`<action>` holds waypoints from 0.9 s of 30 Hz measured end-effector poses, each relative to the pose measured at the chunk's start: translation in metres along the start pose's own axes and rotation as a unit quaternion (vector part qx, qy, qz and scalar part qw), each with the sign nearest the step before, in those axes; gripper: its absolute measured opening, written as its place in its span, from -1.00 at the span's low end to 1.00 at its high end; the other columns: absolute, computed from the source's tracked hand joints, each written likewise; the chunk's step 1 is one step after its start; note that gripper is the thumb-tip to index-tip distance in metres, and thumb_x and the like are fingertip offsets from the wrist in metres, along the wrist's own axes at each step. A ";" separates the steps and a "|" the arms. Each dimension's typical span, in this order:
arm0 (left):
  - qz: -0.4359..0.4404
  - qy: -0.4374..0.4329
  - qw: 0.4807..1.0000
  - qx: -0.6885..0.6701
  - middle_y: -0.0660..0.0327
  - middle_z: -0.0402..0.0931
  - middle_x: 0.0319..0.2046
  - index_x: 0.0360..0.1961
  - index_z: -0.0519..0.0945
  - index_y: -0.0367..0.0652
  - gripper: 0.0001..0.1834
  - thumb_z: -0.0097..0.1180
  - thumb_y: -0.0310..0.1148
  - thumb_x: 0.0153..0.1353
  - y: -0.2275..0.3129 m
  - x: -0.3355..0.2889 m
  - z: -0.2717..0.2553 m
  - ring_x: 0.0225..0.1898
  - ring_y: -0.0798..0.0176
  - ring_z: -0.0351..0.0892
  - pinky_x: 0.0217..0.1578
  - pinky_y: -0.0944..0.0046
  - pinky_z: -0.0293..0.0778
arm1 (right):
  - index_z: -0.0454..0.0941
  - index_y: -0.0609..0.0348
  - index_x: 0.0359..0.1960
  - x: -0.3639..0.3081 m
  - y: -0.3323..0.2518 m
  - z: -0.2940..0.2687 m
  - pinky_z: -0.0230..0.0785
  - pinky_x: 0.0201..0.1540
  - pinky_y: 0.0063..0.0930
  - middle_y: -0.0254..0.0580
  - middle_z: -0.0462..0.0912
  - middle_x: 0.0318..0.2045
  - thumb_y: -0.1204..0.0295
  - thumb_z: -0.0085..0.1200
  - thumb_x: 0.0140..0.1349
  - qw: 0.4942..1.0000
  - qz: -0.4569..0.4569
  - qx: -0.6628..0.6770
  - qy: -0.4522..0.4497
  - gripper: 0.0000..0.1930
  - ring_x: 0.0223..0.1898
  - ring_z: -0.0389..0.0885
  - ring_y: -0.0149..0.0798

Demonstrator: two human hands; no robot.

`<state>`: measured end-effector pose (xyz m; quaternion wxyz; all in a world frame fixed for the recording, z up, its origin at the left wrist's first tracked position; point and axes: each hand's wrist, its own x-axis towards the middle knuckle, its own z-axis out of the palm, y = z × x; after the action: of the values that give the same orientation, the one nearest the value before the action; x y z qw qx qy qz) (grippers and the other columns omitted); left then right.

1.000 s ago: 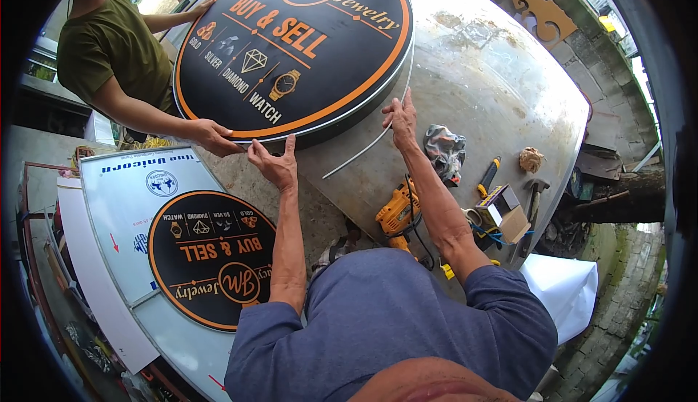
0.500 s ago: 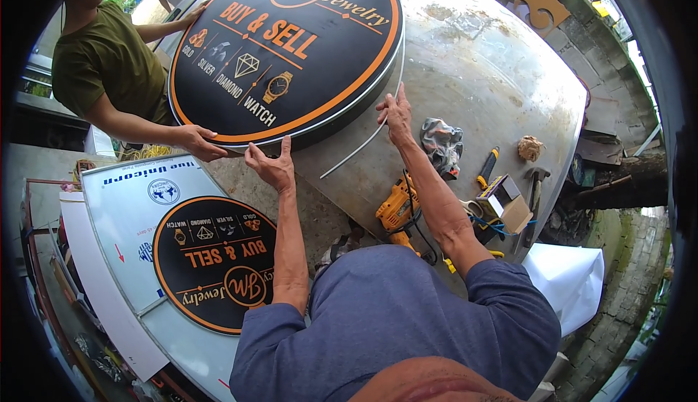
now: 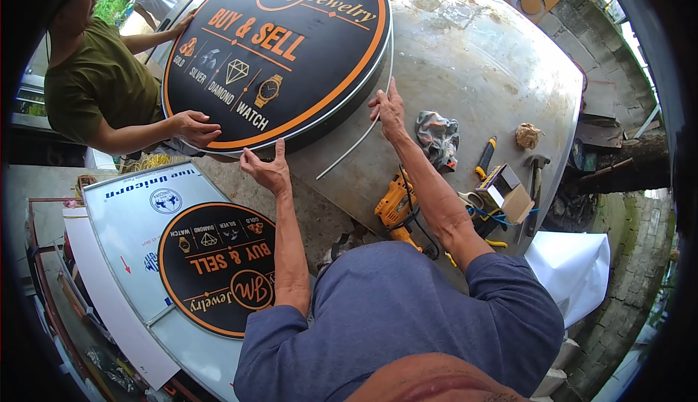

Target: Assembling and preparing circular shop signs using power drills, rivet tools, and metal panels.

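Observation:
A large round black sign (image 3: 218, 122) with an orange ring, lettering and small pictures lies at the table's far left, its dark side wall showing below the rim. A thin pale trim strip (image 3: 349, 149) runs along its right edge, and the loose end curves out over the table. My right hand (image 3: 390, 117) pinches this strip just off the sign's edge, index finger stretched upward. At the sign's near rim, my left hand (image 3: 269, 174) touches the edge with thumb and index finger spread apart; its other fingers are partly hidden.
A co-worker's hand (image 3: 195, 129) lies on the sign's near left face. A smaller round sign (image 3: 218, 270) rests on a pale panel (image 3: 131, 216). Right of my right arm are a yellow power tool (image 3: 396, 206), crumpled cloth (image 3: 438, 140), cutter (image 3: 487, 158), open box (image 3: 502, 187) and hammer (image 3: 536, 177).
The sign and both my hands appear slightly further left. The co-worker's near hand has come off the rim onto the sign's face, and a person in the background shows more fully.

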<state>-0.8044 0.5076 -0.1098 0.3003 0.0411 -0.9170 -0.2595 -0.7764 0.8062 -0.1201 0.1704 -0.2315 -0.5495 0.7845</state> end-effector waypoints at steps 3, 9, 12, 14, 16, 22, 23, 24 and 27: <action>0.000 0.000 1.000 0.000 -0.14 0.21 0.11 0.19 0.30 -0.59 0.08 0.40 0.17 -0.06 -0.002 0.000 -0.001 0.17 -0.11 0.30 0.06 0.03 0.48 | -0.23 0.18 0.47 -0.001 -0.001 0.001 0.33 -0.70 -0.58 -0.16 0.53 -0.52 0.45 -0.21 0.39 1.000 0.005 -0.002 -0.001 -0.32 -0.73 0.40 -0.45; 0.001 0.007 1.000 -0.020 -0.15 0.21 0.10 0.20 0.30 -0.58 0.07 0.40 0.15 -0.06 -0.002 0.000 -0.001 0.13 -0.14 0.34 0.06 0.04 0.48 | -0.25 0.21 0.46 -0.001 0.000 0.001 0.34 -0.69 -0.57 -0.16 0.53 -0.52 0.45 -0.20 0.38 1.000 0.002 -0.005 -0.005 -0.31 -0.73 0.41 -0.44; 0.005 0.010 1.000 -0.003 -0.15 0.21 0.10 0.20 0.30 -0.57 0.07 0.40 0.16 -0.06 0.001 -0.001 -0.002 0.14 -0.13 0.34 0.06 0.04 0.47 | -0.26 0.17 0.47 0.001 0.003 0.001 0.34 -0.69 -0.58 -0.16 0.54 -0.51 0.44 -0.19 0.39 1.000 0.000 -0.009 -0.008 -0.31 -0.72 0.42 -0.45; -0.013 0.012 0.999 -0.042 -0.22 0.26 0.10 0.16 0.35 -0.58 0.01 0.45 0.08 -0.07 0.005 -0.001 -0.003 0.14 -0.20 0.32 0.11 0.00 0.36 | -0.26 0.13 0.47 0.004 0.007 0.000 0.34 -0.69 -0.59 -0.15 0.54 -0.49 0.43 -0.18 0.39 1.000 0.006 -0.011 -0.012 -0.30 -0.72 0.43 -0.45; -0.009 0.016 0.999 -0.039 -0.20 0.27 0.09 0.15 0.35 -0.59 0.01 0.45 0.07 -0.08 0.004 0.000 -0.003 0.14 -0.18 0.32 0.11 0.00 0.35 | -0.28 0.21 0.46 0.005 0.007 0.003 0.34 -0.70 -0.57 -0.17 0.54 -0.52 0.45 -0.18 0.38 1.000 0.003 0.000 -0.001 -0.29 -0.73 0.42 -0.44; -0.014 0.004 1.000 -0.024 -0.11 0.21 0.11 0.21 0.28 -0.58 0.11 0.40 0.19 -0.09 -0.004 -0.002 0.002 0.13 -0.09 0.35 0.04 0.07 0.48 | -0.36 0.20 0.46 0.005 0.008 0.004 0.34 -0.70 -0.56 -0.14 0.55 -0.50 0.46 -0.17 0.37 0.999 0.025 0.016 -0.014 -0.25 -0.73 0.44 -0.41; -0.020 0.007 1.000 -0.022 -0.11 0.21 0.11 0.21 0.29 -0.57 0.12 0.40 0.20 -0.11 -0.005 -0.002 0.000 0.13 -0.07 0.34 0.02 0.09 0.50 | -0.36 0.20 0.46 0.005 0.009 0.006 0.34 -0.70 -0.55 -0.13 0.55 -0.50 0.46 -0.17 0.37 1.000 0.020 0.016 -0.016 -0.25 -0.73 0.44 -0.41; -0.005 0.018 1.000 -0.008 -0.10 0.21 0.10 0.20 0.30 -0.57 0.12 0.40 0.21 -0.12 -0.010 -0.002 0.004 0.13 -0.07 0.34 0.00 0.10 0.51 | -0.34 0.21 0.46 0.006 0.009 0.007 0.35 -0.69 -0.53 -0.10 0.57 -0.47 0.46 -0.17 0.37 1.000 0.016 0.015 -0.014 -0.26 -0.73 0.44 -0.40; -0.001 0.025 0.999 -0.024 -0.07 0.23 0.05 0.17 0.32 -0.56 0.12 0.40 0.23 -0.15 -0.009 -0.003 0.010 0.12 -0.06 0.34 0.01 0.09 0.51 | -0.32 0.22 0.46 0.009 0.011 0.004 0.35 -0.68 -0.53 -0.10 0.57 -0.47 0.45 -0.15 0.37 1.000 -0.001 0.016 -0.003 -0.26 -0.72 0.45 -0.39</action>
<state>-0.8085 0.5050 -0.1233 0.3241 0.0418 -0.9025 -0.2806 -0.7863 0.8045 -0.1312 0.1731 -0.2263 -0.5371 0.7939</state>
